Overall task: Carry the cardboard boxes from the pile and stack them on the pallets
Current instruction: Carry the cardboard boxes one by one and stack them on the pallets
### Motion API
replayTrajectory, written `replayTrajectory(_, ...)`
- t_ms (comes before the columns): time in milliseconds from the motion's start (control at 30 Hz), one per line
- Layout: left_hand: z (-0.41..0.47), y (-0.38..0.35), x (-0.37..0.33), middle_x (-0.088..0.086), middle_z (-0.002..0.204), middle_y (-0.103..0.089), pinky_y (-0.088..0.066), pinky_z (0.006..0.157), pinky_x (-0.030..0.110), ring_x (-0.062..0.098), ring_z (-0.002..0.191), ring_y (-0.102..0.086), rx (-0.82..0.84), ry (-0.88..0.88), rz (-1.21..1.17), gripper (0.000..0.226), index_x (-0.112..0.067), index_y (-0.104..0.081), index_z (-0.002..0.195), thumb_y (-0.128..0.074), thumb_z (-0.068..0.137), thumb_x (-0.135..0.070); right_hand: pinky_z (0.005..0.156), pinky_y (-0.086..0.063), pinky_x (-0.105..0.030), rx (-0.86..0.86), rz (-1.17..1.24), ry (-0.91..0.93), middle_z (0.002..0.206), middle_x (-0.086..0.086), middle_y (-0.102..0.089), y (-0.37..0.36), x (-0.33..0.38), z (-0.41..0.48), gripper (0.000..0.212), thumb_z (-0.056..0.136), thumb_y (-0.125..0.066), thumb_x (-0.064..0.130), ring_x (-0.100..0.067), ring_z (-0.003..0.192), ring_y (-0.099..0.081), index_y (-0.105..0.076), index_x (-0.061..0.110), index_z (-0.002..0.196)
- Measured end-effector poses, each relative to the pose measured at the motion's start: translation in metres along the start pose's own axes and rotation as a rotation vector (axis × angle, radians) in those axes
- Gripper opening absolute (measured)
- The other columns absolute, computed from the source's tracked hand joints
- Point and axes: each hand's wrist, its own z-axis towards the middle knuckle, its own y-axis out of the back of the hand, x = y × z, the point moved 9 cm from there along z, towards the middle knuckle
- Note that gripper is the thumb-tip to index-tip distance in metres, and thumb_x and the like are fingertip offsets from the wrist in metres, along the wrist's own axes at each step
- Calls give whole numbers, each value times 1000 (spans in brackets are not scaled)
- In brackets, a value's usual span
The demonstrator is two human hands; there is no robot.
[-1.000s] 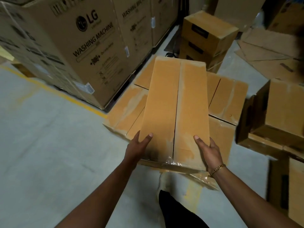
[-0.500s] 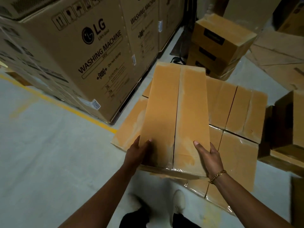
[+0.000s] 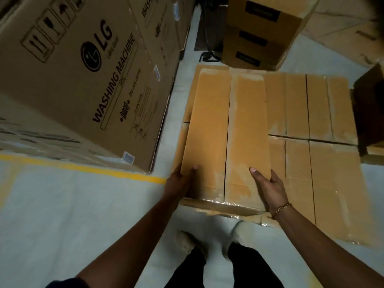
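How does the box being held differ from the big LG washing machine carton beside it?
The held box is long, narrow and plain; the LG carton is far bigger and printed. The left hand and right hand grip the held box; the carton sits untouched. Both are brown cardboard.

The held box (image 3: 226, 138) is matt brown cardboard with glossy, wrinkled clear tape along its near edge, the washing-machine carton (image 3: 83, 80) is printed matt cardboard, the floor (image 3: 62, 204) smooth pale concrete, and the bracelet (image 3: 281, 209) shiny metal.
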Motion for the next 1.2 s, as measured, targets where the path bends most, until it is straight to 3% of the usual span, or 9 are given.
replayTrajectory(100,28,13,-3,-7,123,-70,-55,98,46,20,110,-67,43,13,9,78,-46,-54,137,-61,69,-85,119,-34,-48,-48,4,-24,155,-3,-46,-20,8,6,112,67,-84,67,-28,143,-43,-36,17,155)
replayTrajectory(233,68,15,-12,-7,126,-68,-54,100,48,22,114,-65,85,11,24,80,-48,-52,137,-61,69,-88,115,-41,-48,-91,-18,-4,143,1,-60,-30,14,32,111,54,-81,80,-24,133,-53,-53,22,145)
replayTrajectory(433,118,7,-33,-3,137,-62,-51,103,50,23,120,-61,119,-8,46,85,-42,-44,148,-57,74,-84,115,-41,-48,-127,-22,-23,146,-2,-57,-38,30,74,122,47,-80,85,-25,135,-51,-50,23,147)
replayTrajectory(600,163,4,-51,-1,140,-59,-47,104,43,25,123,-57,107,-29,91,73,-40,-43,150,-56,86,-75,117,-39,-46,-160,3,-11,148,-1,-55,-47,47,115,112,57,-85,74,-24,138,-49,-48,20,149)
replayTrajectory(700,186,4,-62,-2,139,-59,-48,102,41,24,122,-58,102,-58,103,69,-39,-43,149,-55,89,-72,115,-42,-45,-141,43,-23,143,3,-60,-55,46,147,111,51,-88,75,-21,133,-54,-53,25,144)
replayTrajectory(833,225,4,-68,-1,137,-61,-45,108,47,24,123,-58,142,-67,83,76,-35,-45,148,-56,84,-76,116,-38,-40,-131,22,18,147,-1,-54,-81,76,169,104,70,-85,58,-23,137,-48,-41,15,153)
replayTrajectory(967,289,13,-72,-3,135,-64,-46,108,51,22,122,-60,110,-66,94,87,-37,-50,145,-55,72,-84,102,-40,-29,-117,-29,60,121,11,-56,-110,91,218,77,83,-80,47,-15,118,-53,-51,14,146)
replayTrajectory(1067,340,17,-85,-4,136,-62,-45,110,48,21,123,-59,126,-87,97,73,-35,-49,147,-55,86,-74,109,-46,-45,-160,-81,64,136,4,-64,-135,98,257,100,61,-78,77,-22,126,-58,-55,23,142)
replayTrajectory(1200,413,24,-97,-9,127,-63,-49,103,41,16,114,-61,130,-120,97,67,-32,-51,145,-56,89,-70,117,-37,-49,-176,-73,53,155,-7,-47,-173,105,317,109,69,-78,70,-27,142,-44,-36,20,155)
